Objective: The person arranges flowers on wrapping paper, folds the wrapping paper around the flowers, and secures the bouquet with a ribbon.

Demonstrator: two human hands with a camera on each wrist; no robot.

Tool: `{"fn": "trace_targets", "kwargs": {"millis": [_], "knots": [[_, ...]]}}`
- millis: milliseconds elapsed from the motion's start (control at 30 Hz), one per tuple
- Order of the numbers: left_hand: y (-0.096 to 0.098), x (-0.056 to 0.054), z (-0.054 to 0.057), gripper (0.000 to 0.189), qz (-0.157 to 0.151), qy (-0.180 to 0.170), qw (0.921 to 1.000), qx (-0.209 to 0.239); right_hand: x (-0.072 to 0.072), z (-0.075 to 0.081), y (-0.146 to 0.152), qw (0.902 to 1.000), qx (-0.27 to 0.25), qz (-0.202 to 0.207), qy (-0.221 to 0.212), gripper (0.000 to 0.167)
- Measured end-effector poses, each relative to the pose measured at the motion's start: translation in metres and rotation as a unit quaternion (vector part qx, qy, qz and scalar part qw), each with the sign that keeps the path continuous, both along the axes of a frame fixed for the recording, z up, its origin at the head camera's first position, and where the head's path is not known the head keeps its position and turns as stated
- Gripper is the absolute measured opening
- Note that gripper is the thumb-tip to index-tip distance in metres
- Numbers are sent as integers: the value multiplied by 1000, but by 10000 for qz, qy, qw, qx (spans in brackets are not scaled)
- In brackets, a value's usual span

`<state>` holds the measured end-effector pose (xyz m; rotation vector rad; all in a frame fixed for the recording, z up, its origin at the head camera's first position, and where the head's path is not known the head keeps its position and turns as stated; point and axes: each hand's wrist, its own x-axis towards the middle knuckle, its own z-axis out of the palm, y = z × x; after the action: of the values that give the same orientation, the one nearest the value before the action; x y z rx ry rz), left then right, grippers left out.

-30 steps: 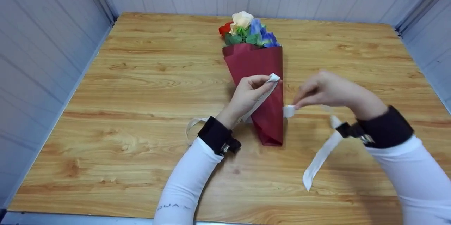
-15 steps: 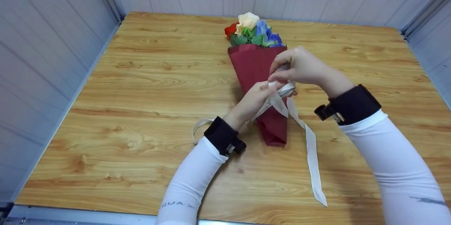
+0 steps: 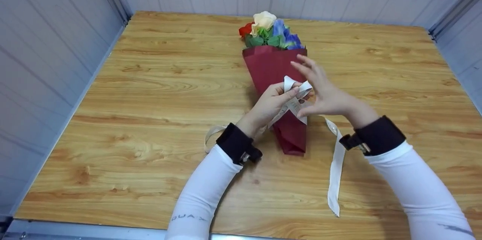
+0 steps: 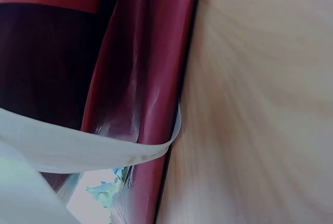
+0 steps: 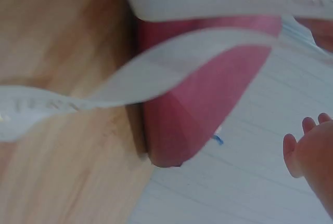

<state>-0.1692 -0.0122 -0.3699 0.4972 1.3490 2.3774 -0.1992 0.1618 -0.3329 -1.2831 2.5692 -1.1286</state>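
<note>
While your left hand (image 3: 276,99) pinches the folded loop of the white ribbon (image 3: 335,172) above the middle of the bouquet (image 3: 276,70), keep that pinch firm and low against the red wrap, so the loop cannot slip as you work. Your right hand (image 3: 324,95) is on the right side of the bouquet with its fingers spread and straight; only the thumb and palm edge touch the ribbon crossing there, and it grips nothing that I can see. Judging from this, bring the free tail over the pinched loop with even tension and keep the band flat, not twisted, where it crosses the wrap. The bouquet lies on the wooden table (image 3: 150,82), flower heads pointing away from you, its narrow end nearest you between your wrists.

Counted: one bouquet, one ribbon with two tails, one trailing to the left of the bouquet's narrow end and one to the right, and three flower colours showing: red, cream, blue.
</note>
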Motion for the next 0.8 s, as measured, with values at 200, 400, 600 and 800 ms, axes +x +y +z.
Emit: {"fn": "trace_targets", "kwargs": {"millis": [200,400,600,800], "knots": [[0,2,3,25,-201,-124,9997,36,7,-17,-16,9966,-692,-259,-375,76],[-4,-1,7,24,15,371,9940,-1025,14,-21,-23,9887,-1087,-836,-614,42],[-19,-5,11,33,-476,789,9769,-1926,15,-17,-22,9877,-879,-1284,-162,11],[-33,-9,12,44,-447,1308,9550,-2625,16,-14,-19,9788,-515,-1827,-769,14]]}}
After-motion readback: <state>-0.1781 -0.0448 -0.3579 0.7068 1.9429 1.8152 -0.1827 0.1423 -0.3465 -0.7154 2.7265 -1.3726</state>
